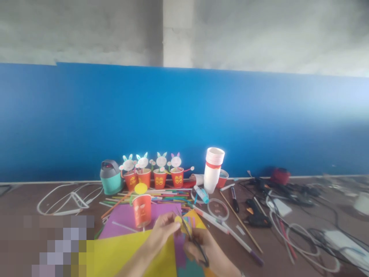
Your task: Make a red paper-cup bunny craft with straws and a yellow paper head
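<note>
My left hand (166,227) pinches a small piece of yellow paper (179,220). In my right hand (199,244) is a pair of dark-handled scissors (193,239), its blades pointing up and left beside the yellow paper. Whether the blades touch the paper, I cannot tell. Left of my hands stands a red paper cup (142,212) with a yellow paper disc (141,188) above it. Beneath my hands lie yellow paper (135,254) and purple paper (121,215), with other coloured sheets partly covered.
Behind, red cups with paper rabbit figures (160,177) stand in a row beside a teal container (112,179). Coloured sticks (170,195) lie in front. To the right are stacked white cups (213,169), a marker (234,199), a black glue gun (258,217) and tangled cables (302,234).
</note>
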A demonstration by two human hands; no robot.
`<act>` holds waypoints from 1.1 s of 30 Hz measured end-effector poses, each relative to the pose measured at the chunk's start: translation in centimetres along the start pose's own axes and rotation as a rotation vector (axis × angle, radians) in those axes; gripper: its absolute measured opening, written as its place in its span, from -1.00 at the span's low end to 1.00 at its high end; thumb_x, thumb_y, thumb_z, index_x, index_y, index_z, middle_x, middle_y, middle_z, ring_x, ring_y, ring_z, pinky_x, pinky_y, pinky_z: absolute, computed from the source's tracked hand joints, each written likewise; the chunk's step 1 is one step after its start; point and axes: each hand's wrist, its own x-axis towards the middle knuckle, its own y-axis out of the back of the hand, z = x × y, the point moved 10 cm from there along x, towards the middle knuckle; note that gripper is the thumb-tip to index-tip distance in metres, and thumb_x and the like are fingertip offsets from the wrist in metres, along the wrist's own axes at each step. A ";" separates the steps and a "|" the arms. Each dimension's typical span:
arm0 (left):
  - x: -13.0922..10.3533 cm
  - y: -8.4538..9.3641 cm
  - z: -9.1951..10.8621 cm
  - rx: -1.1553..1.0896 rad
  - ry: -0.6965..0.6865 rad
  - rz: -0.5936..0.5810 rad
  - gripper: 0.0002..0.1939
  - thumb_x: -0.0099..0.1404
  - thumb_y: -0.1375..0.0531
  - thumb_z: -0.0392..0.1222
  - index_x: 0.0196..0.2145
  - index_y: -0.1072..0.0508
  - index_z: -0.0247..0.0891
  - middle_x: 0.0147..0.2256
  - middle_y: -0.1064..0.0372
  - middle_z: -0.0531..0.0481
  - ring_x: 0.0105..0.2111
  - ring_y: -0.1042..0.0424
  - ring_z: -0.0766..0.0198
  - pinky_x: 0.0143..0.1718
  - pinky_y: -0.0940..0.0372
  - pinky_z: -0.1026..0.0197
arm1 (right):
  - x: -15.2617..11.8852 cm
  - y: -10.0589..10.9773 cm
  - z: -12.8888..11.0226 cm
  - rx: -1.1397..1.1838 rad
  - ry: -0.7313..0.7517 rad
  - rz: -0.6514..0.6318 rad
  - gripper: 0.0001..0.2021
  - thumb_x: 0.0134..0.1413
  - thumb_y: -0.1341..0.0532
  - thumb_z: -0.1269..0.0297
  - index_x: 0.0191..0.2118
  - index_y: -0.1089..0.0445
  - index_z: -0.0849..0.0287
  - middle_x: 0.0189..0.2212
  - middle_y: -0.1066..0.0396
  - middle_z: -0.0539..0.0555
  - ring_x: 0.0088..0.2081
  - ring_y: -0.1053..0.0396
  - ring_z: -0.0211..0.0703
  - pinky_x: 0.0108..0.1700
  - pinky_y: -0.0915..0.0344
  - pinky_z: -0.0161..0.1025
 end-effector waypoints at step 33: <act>-1.0 -0.5 0.5 0.686 -0.185 0.173 -0.79 0.05 -0.21 -0.35 -0.30 -0.48 -0.21 -0.30 -0.40 -0.08 -0.26 -0.38 0.08 -0.21 -0.19 0.14 | 0.5 6.9 -0.2 0.263 0.235 0.463 -0.54 -0.47 -0.49 0.07 -0.37 -0.38 0.12 -0.63 -0.29 -0.08 -0.60 -0.24 -0.24 -0.54 -0.21 -0.30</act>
